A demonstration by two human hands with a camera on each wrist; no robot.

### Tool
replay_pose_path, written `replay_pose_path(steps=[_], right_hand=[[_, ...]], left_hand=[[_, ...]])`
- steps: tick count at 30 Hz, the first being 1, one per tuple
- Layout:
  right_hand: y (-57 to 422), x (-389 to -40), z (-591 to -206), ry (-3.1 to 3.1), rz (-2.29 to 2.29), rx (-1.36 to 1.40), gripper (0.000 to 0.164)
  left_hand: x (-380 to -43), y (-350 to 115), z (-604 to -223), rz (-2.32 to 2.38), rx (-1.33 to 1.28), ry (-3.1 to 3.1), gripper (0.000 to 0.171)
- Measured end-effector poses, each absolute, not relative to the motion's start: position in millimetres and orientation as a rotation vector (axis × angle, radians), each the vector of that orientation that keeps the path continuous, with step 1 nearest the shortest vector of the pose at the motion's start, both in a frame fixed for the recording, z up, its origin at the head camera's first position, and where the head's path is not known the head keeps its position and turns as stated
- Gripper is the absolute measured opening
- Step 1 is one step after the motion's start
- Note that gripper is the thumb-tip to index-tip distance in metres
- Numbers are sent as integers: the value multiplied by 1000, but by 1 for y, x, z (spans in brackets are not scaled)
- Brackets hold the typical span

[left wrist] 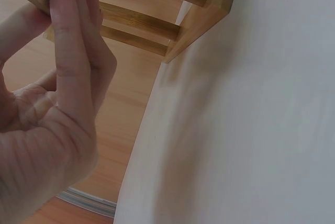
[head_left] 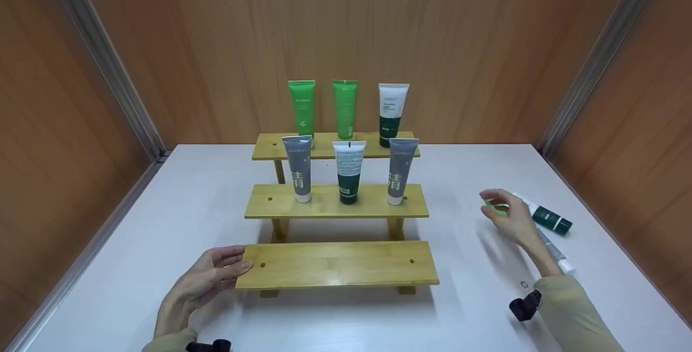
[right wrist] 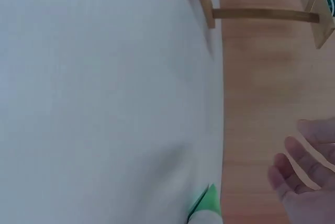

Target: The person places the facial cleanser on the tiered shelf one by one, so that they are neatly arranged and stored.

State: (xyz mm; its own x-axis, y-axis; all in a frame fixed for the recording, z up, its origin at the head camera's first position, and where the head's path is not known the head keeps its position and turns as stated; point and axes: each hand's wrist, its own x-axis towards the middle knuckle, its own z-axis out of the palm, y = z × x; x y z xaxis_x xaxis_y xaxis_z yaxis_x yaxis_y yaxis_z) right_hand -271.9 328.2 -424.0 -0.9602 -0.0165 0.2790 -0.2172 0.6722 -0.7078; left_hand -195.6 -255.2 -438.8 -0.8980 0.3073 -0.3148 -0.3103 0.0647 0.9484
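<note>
A three-tier bamboo display stand (head_left: 338, 265) stands on the white table. My left hand (head_left: 208, 276) pinches the left end of its lowest board between thumb and fingers; the left wrist view shows the fingers (left wrist: 70, 51) against the board's end. On the right, my right hand (head_left: 511, 219) hovers over some tubes with fingers loosely bent and apart, holding nothing. Bright green shows behind its fingers, and a green tube end (right wrist: 211, 200) appears low in the right wrist view. Beside that hand lie a white and dark green tube (head_left: 551, 219) and a grey tube (head_left: 554, 249), partly hidden by the wrist.
The top tier carries two green tubes (head_left: 303, 106) (head_left: 345, 106) and a white and dark green one (head_left: 392, 111). On the middle tier stand two grey tubes (head_left: 299, 165) (head_left: 401, 168) around a white and green tube (head_left: 349, 171). A small ring (head_left: 524, 284) lies near the right wrist. Wooden walls enclose the table.
</note>
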Motion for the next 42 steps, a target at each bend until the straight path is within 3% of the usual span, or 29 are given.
replay_pose_path(steps=[26, 42], right_hand=[[365, -263, -441, -3050, 1074, 50, 54], [369, -262, -443, -3004, 1078, 36, 53]], left_hand=[[-200, -254, -438, 1847, -6, 1958, 79], [-199, -251, -433, 1891, -2, 1910, 82]])
